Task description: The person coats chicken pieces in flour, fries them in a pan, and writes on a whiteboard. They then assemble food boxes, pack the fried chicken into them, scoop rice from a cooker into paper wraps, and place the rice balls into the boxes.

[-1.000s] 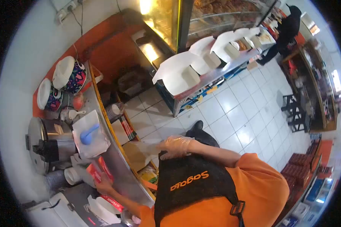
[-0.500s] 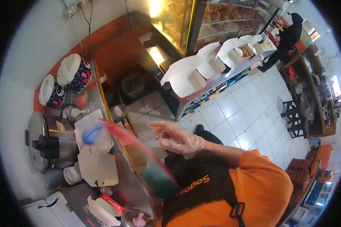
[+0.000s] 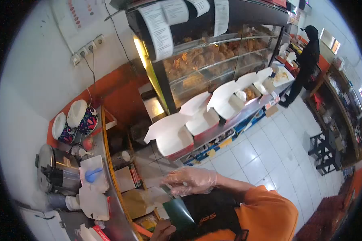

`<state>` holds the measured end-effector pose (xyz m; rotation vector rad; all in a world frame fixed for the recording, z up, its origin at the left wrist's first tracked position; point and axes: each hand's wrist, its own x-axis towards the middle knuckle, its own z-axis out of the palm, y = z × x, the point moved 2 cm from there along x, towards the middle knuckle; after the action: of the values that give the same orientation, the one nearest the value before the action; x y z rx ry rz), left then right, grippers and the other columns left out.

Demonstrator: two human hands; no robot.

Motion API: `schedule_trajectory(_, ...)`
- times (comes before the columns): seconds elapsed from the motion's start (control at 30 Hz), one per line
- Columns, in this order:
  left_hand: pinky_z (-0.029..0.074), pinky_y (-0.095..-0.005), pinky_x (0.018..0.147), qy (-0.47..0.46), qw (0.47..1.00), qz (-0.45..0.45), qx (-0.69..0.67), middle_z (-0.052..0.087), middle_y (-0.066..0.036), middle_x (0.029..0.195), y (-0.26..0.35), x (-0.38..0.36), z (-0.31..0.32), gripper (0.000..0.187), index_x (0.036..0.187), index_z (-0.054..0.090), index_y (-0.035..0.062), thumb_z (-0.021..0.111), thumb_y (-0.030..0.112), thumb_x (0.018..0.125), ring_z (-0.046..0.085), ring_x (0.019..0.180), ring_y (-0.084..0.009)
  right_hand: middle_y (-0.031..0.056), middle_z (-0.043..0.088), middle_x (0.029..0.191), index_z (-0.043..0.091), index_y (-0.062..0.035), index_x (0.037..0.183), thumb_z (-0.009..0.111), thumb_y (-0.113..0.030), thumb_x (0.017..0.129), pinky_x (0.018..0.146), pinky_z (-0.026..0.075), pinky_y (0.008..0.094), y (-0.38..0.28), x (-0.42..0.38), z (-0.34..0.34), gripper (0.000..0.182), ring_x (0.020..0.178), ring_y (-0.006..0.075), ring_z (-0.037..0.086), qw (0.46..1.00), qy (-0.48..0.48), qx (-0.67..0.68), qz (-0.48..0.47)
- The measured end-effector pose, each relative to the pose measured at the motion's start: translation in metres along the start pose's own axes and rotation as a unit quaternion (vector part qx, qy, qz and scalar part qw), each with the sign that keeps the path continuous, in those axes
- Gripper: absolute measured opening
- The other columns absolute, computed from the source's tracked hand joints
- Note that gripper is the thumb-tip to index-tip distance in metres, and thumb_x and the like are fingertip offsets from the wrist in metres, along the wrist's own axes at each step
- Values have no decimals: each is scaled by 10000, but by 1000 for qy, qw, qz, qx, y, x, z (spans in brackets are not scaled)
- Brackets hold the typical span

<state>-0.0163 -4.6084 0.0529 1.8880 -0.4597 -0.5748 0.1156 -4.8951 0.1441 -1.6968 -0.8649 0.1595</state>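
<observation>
1. Right hand (image 3: 191,180): in a loose clear glove, fingers curled at the upper corner of a glossy green sheet (image 3: 180,213). Can't tell if they pinch it or just touch.
2. Left hand (image 3: 163,230): fingers narrow, seemingly holding the sheet's lower left edge; partly cut by the frame.
3. Sheet is in the air before the apron, off the open long edge of the left worktop (image 3: 116,209).
4. Risk: slick film on a glossy surface. If the left fingers relax, the sheet could slip to the floor or the shelf below.
5. Risk: blue scoop (image 3: 92,175) lies loose on a white carton (image 3: 101,185) by the worktop's long edge. An elbow knock could send it over.
6. Risk: open paper boxes (image 3: 177,140) line the counter's (image 3: 231,123) front edge, the closest near its near corner. A sleeve catching a lid could tip 1.
7. Contents: 1 box toward the far end has browned food (image 3: 250,93) and a white cup (image 3: 241,95). Closest 2 show white inner walls.
8. Display cabinet (image 3: 163,80): shelves of fried pieces (image 3: 213,60).
9. Steel pot (image 3: 70,166), wall side of worktop: lidded, contents hidden.
</observation>
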Motion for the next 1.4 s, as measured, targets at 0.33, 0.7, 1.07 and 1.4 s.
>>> schedule_trajectory(0.33, 486, -357, 931, -202, 953, -200, -107, 647, -146, 1163, 43, 107, 184, 548, 1383, 539, 21, 601, 416, 1008, 615, 1012, -281, 146, 652, 1164, 630, -83, 1254, 763, -221, 870, 902, 543, 450, 10, -185, -92, 430, 1085, 358, 639, 982, -135, -130, -35)
schedule_trajectory(0.7, 504, -335, 769, -61, 998, -8, -17, 679, -130, 865, 95, 133, 253, 388, 1205, 648, 2, 620, 341, 1019, 624, 805, -171, 108, 652, 1027, 680, -103, 1180, 779, -241, 865, 819, 544, 447, 10, -253, -122, 359, 943, 355, 647, 989, -129, -76, -17)
schedule_trajectory(1.07, 503, -349, 806, 31, 990, 107, 85, 728, -86, 1010, 139, 135, 181, 384, 1105, 722, 5, 844, 230, 818, 654, 873, -168, 163, 650, 1229, 561, -90, 1345, 787, -151, 752, 895, 553, 450, 20, -239, -152, 638, 1080, 363, 643, 973, -102, -207, 5)
schedule_trajectory(1.4, 490, -427, 1036, 334, 796, 53, -501, 623, -138, 1335, 140, 140, 188, 536, 1419, 488, -8, 655, 265, 989, 618, 1213, -279, 213, 342, 1605, 298, -47, 1573, 848, -188, 813, 1171, 387, 444, 38, -194, -93, 949, 1456, 392, 385, 993, 94, -65, -19)
